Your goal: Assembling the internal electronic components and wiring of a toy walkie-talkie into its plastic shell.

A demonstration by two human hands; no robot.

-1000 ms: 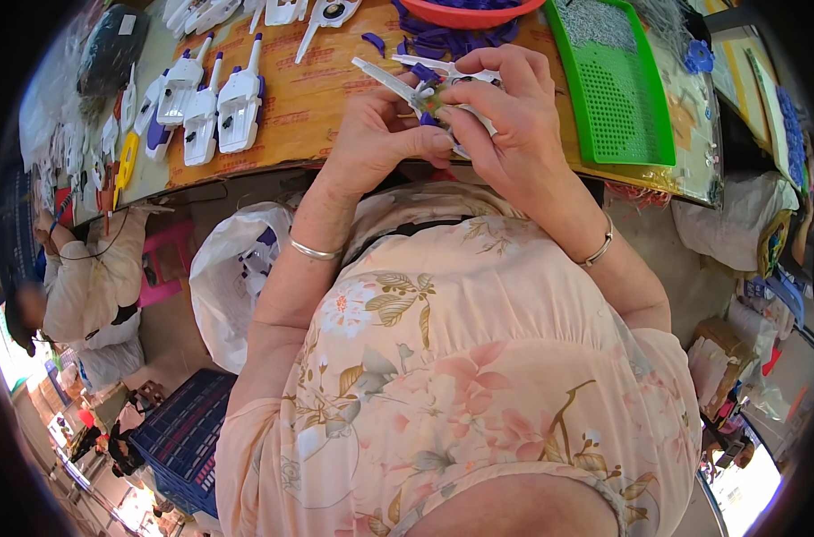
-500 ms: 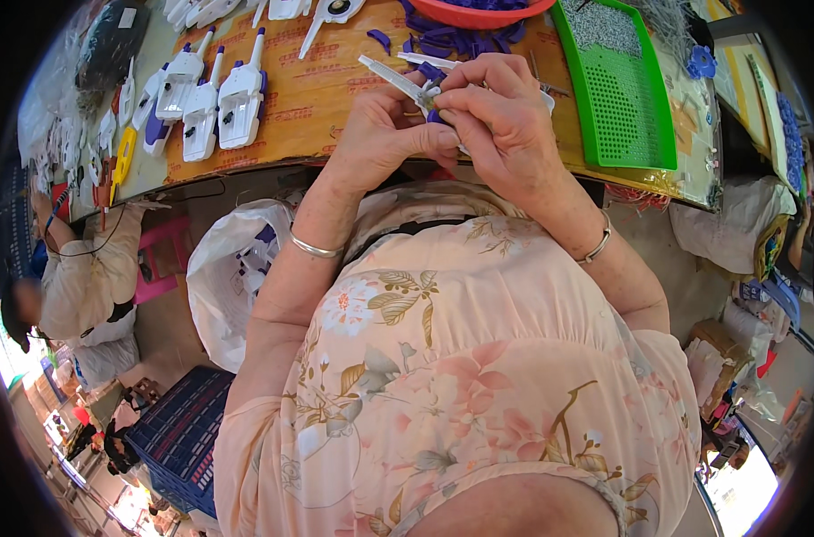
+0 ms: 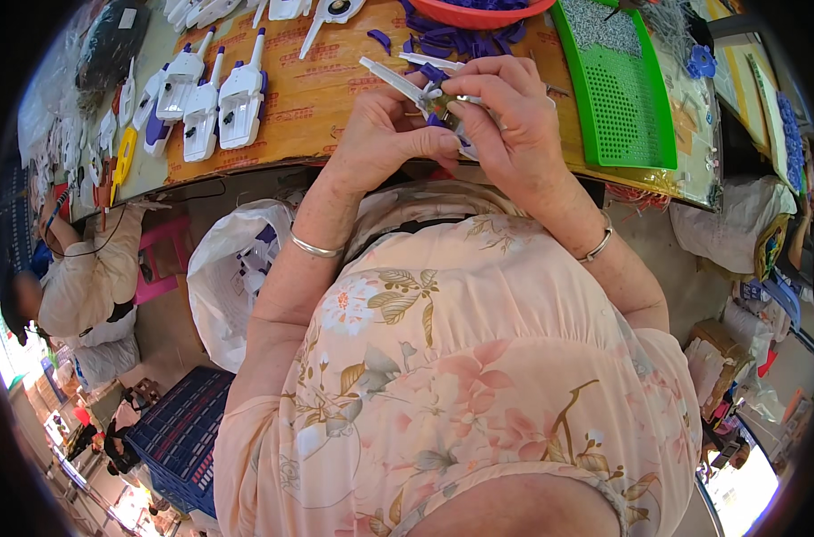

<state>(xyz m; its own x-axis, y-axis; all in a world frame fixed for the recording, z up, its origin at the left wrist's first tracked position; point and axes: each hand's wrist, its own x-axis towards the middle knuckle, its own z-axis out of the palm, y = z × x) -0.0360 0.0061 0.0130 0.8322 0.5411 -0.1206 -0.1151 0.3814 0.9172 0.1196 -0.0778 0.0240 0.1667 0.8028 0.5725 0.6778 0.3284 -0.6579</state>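
Note:
At the table's near edge, my left hand holds a white plastic casing with a long narrow arm pointing up and to the left. Small purple pieces and a greenish part show in its middle, half covered by fingers. My right hand is closed at the casing's other side, thumb and fingers pinching over its inner parts. What exactly lies between those fingertips is hidden. To the left lie several similar white-and-purple casings with small black parts inside.
A green perforated tray of small metallic pieces stands at right. Purple plastic parts lie beside a red bowl. A yellow-handled cutter rests at left; a white bag of parts hangs below. A person sits far left.
My right fingers have shifted slightly up and to the right on the casing, so more of its greenish middle shows. My left hand stays nearly still.

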